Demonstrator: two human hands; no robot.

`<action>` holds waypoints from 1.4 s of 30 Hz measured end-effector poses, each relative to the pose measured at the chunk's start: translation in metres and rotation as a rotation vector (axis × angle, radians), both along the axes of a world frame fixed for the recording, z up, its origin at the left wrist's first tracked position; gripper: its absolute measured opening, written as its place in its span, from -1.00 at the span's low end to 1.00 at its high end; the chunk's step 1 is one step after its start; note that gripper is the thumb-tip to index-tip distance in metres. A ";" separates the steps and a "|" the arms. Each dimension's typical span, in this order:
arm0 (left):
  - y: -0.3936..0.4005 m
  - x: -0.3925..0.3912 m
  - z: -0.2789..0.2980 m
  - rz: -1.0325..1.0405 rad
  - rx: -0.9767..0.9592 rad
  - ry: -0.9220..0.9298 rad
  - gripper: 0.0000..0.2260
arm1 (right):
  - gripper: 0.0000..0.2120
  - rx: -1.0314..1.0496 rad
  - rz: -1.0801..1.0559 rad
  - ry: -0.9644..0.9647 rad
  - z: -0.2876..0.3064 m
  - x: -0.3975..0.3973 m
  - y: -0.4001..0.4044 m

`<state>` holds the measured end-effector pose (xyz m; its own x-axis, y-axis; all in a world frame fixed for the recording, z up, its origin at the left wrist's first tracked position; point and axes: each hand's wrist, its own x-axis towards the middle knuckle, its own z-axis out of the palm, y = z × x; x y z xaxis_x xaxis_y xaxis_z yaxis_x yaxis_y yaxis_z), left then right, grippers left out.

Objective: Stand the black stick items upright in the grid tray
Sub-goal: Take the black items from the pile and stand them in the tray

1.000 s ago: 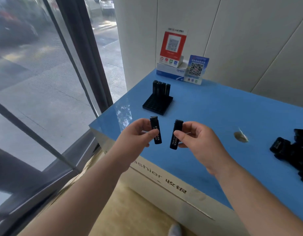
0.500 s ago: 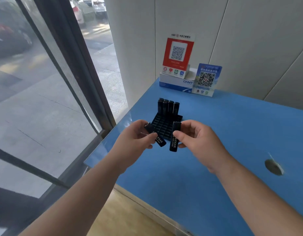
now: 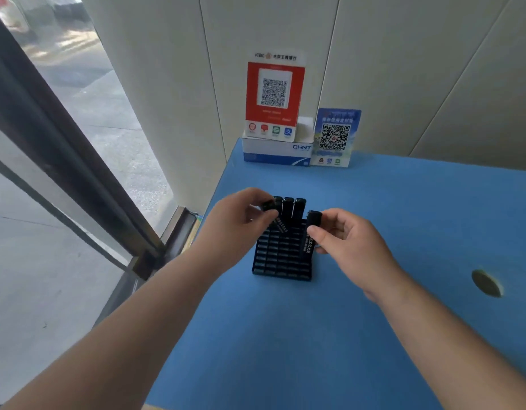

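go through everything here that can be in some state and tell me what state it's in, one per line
grid tray: flat on the table, mostly unfilled
standing sticks: upright in the back row
left hand: pinching a tilted stick
right hand: pinching a near-upright stick

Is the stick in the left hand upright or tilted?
Tilted. The left hand pinches its stick slanted over the grid tray, not yet slotted, unlike the upright sticks behind.
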<state>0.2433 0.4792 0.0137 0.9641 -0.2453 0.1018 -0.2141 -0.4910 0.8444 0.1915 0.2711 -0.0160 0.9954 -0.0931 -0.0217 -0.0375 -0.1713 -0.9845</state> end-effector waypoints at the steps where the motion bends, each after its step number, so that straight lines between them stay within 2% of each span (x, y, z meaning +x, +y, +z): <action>1: -0.001 0.009 0.000 -0.027 0.000 -0.043 -0.92 | -0.88 -0.002 -0.033 0.005 -0.002 0.002 0.002; 6: -0.011 0.048 -0.001 -0.215 0.109 -0.257 -0.81 | -0.88 0.048 -0.184 0.010 -0.008 0.007 0.012; 9: -0.014 0.064 -0.010 -0.308 0.173 -0.319 -0.79 | -0.89 0.039 -0.233 0.022 -0.012 0.007 0.014; 13: -0.013 0.073 -0.025 -0.353 0.248 -0.360 -0.87 | -0.89 0.019 -0.277 0.021 -0.018 0.007 0.015; 17: -0.012 0.076 -0.031 -0.388 0.346 -0.463 -0.86 | -0.86 0.006 -0.306 0.013 -0.020 0.011 0.018; 23: -0.015 0.080 -0.035 -0.418 0.427 -0.510 -0.86 | -0.84 -0.087 -0.333 0.009 -0.025 0.021 0.016; 25: -0.016 0.079 -0.037 -0.403 0.448 -0.546 -0.87 | -0.78 -0.125 -0.332 -0.005 -0.026 0.025 0.015; 36: -0.014 0.073 -0.047 -0.351 0.382 -0.590 -0.85 | -0.60 -0.270 -0.336 -0.070 -0.039 0.049 0.015; 42: -0.014 0.072 -0.051 -0.329 0.350 -0.602 -0.84 | -0.60 -0.362 -0.279 -0.115 -0.039 0.057 0.014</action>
